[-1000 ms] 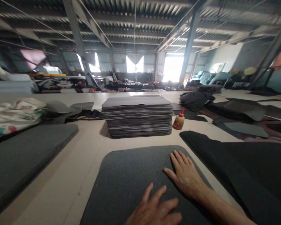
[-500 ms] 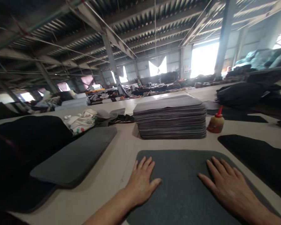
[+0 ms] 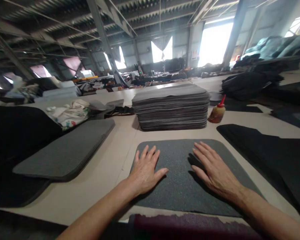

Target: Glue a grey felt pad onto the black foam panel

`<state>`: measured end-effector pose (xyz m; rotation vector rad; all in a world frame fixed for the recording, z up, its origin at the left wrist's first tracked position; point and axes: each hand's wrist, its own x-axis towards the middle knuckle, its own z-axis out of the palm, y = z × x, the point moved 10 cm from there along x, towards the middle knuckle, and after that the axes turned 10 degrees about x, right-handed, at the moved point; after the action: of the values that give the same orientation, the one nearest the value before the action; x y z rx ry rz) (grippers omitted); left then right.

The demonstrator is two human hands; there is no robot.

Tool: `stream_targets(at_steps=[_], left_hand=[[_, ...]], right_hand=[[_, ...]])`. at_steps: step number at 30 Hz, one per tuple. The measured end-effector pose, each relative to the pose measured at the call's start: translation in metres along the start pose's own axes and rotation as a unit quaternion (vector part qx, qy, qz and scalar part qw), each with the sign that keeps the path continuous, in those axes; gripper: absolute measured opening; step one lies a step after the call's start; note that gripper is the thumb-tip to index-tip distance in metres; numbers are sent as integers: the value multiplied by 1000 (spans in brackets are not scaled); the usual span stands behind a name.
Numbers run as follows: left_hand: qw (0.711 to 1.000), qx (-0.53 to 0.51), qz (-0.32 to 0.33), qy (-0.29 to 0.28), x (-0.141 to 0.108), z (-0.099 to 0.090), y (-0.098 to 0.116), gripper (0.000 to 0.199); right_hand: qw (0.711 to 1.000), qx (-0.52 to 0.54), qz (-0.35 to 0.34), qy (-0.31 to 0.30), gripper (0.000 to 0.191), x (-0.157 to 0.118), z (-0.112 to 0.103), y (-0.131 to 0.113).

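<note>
I note left hand point(image 3: 145, 170) and right hand point(image 3: 215, 170) flat, fingers spread, gripping nothing, both pressed on dark felt pad point(image 3: 178, 176) lying on table point(image 3: 110, 173), pad stack point(image 3: 171, 106) behind, glue bottle point(image 3: 217, 113) beside stack

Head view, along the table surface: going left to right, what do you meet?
Grey pad lying to the left → left hand flat on the dark mat → right hand on the same mat → black sheet at the right.
</note>
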<state>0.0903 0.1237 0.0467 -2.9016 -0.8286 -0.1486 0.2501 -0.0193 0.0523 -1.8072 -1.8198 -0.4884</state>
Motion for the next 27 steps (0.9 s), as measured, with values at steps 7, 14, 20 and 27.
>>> stream_targets(at_steps=[7, 14, 20, 27], left_hand=[[990, -30, 139, -18, -12, 16, 64, 73], [998, 16, 68, -4, -23, 27, -7, 73], [993, 99, -15, 69, -43, 28, -61, 63], [937, 147, 223, 224, -43, -5, 67, 57]], right_hand=[[977, 62, -25, -204, 61, -9, 40, -30], [982, -52, 111, -144, 77, -58, 7, 46], [975, -151, 152, -53, 71, -105, -39, 78], [996, -78, -36, -36, 65, -58, -24, -20]])
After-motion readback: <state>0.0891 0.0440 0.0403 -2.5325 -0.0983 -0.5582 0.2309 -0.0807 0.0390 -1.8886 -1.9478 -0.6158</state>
